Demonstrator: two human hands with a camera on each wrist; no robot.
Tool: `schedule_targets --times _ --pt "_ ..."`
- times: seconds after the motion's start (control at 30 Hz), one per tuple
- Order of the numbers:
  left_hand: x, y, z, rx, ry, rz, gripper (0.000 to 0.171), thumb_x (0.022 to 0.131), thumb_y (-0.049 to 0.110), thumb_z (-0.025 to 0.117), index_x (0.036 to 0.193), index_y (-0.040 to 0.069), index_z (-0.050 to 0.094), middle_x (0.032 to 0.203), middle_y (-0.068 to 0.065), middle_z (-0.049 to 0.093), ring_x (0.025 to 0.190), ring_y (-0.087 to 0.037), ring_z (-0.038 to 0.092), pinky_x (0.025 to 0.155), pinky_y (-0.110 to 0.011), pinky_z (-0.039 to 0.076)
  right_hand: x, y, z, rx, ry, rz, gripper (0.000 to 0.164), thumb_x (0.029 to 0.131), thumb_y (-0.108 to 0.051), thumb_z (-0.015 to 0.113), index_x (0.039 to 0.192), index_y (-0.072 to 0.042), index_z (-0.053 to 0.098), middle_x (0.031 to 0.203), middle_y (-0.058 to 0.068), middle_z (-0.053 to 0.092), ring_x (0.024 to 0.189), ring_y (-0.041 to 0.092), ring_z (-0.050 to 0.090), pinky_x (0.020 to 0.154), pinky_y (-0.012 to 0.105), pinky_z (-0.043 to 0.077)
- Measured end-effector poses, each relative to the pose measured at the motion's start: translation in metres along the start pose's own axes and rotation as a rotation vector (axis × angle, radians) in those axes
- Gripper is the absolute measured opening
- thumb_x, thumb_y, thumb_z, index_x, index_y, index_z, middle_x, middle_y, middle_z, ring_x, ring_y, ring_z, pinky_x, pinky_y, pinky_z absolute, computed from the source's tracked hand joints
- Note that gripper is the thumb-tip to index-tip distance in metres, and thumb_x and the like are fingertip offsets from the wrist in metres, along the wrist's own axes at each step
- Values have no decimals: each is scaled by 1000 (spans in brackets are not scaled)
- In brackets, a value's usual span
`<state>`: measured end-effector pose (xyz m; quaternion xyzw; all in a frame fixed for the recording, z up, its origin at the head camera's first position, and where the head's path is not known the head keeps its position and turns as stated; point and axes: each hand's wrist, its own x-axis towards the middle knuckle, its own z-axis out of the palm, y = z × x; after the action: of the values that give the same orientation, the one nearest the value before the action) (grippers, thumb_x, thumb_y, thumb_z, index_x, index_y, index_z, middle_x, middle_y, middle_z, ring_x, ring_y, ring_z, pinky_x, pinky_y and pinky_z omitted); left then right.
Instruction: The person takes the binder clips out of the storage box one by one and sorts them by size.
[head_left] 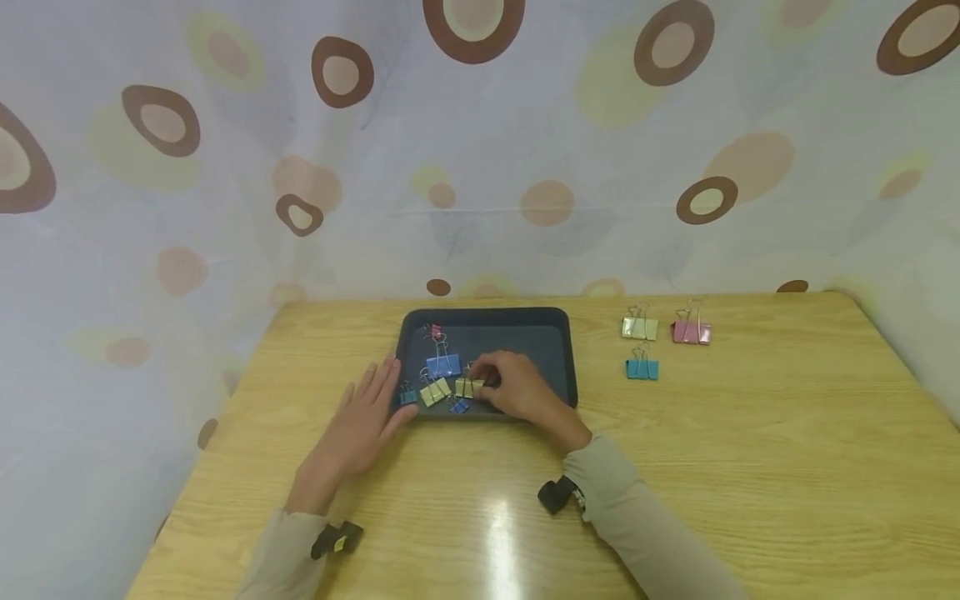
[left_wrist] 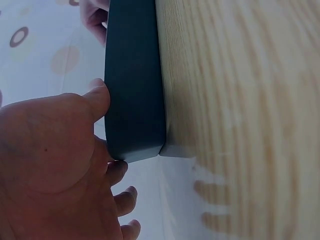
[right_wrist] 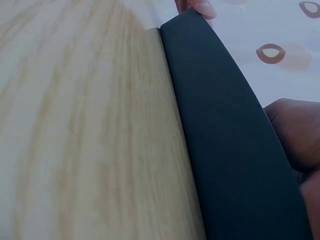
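A dark tray (head_left: 517, 342) on the wooden table holds several binder clips. My right hand (head_left: 517, 387) reaches over its front rim, thumb and fingers pinching a yellow binder clip (head_left: 468, 388). Left of that clip lies another yellow binder clip (head_left: 435, 392), with a small blue binder clip (head_left: 459, 406) in front. Behind them are a larger blue binder clip (head_left: 443, 365) and a small red one (head_left: 436, 331). A small teal binder clip (head_left: 407, 397) is by the left wall. My left hand (left_wrist: 55, 150) rests with extended fingers against the tray's front left corner; the right wrist view hides the pinched clip.
Right of the tray, on the table (head_left: 787, 433), stand a pale yellow binder clip (head_left: 639, 328), a pink binder clip (head_left: 691, 332) and a blue binder clip (head_left: 642, 369). A patterned curtain (head_left: 480, 150) hangs behind the table and along its left side.
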<state>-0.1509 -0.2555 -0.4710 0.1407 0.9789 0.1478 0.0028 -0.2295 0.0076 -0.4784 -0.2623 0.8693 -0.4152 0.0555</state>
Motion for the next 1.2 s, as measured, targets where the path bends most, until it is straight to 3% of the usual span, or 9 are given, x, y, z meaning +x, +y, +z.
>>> schedule_targets --times 0.33,0.57,0.77,0.9,1.2 --pt "3 0 0 -5 1 5 78 109 50 42 163 0 17 171 -14 12 154 -43 13 121 -65 13 -13 8 -19 97 82 101 14 92 -5 77 106 -5 78 108 10 73 88 21 72 82 40 59" --pt "4 1 -1 -1 -4 4 78 109 50 42 163 0 17 171 -14 12 154 -43 14 121 -64 14 -24 16 -36 373 63 87 21 94 6 69 115 4 73 127 22 66 87 33 76 73 38 63" --pt "3 2 -2 -9 -4 -1 78 109 50 44 163 0 17 170 -14 12 154 -44 14 122 -64 14 -29 19 -45 505 56 66 22 95 9 66 116 12 69 127 29 62 95 44 73 79 41 62" --pt "3 1 -1 -10 -7 -3 78 108 51 43 163 0 18 171 -14 12 154 -43 14 122 -63 13 -35 20 -51 509 57 75 23 96 4 67 119 10 68 124 28 65 96 43 73 84 47 61" --pt "1 0 -1 -6 -1 -4 78 109 50 43 163 -1 17 170 -15 11 154 -44 13 122 -64 13 -47 23 -64 432 97 73 23 95 -9 74 116 1 72 120 19 71 95 27 75 85 40 60"
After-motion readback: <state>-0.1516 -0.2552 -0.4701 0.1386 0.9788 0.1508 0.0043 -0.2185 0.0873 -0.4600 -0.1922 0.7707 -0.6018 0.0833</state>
